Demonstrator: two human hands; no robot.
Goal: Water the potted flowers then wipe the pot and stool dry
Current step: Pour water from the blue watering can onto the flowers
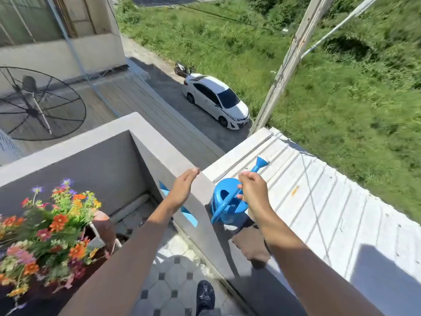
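On the balcony, the grey parapet wall runs from the bottom middle up to a corner, and beyond it lies a white ribbed roof. At the lower left the potted flowers make a wide bunch of orange, pink and purple blooms, and the brown pot shows at its right side; what the pot stands on is hidden. Both arms reach forward from the bottom edge. The left hand is held free above the wall, palm flat and fingers straight together, grasping nothing. The right hand is clenched around the top handle of the blue watering can, knuckles up. The can is at the top of the wall, on the roof side, just right of the left hand. Its long axis goes from the handle near the person to the spout, which points away and up to the right, over the roof. A brown cloth lies on the wall just below the can.
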